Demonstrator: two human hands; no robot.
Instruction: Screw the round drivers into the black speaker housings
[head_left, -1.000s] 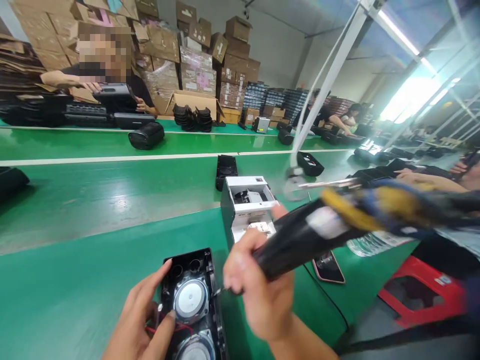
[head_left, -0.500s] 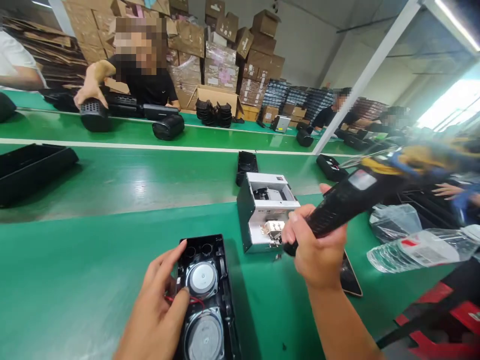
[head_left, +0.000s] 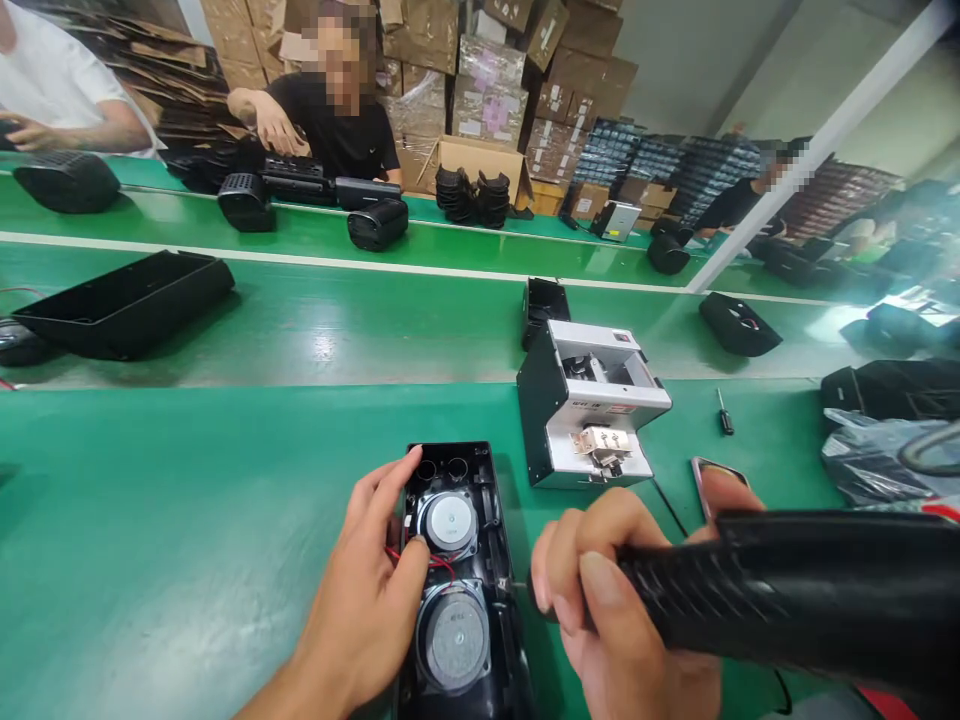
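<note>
A black speaker housing lies on the green bench with its inside facing up, showing two round speaker drivers and red wires. My left hand grips its left edge, thumb over the inner side near the wires and index finger at the far corner. In my right hand is a black electric screwdriver, held almost level. Its thin bit points left at the housing's right edge, where a small metal piece shows; whether they touch I cannot tell. Just beyond stands a grey-white screw feeder.
A phone and a small screwdriver lie right of the feeder. Plastic wrapping is at far right. Across the bench are a black shell, speakers and co-workers; stacked cartons stand behind.
My right hand has brought the electric screwdriver down to the housing's right edge and levelled it. The view has shifted left. The co-worker opposite has let go of a black speaker.
</note>
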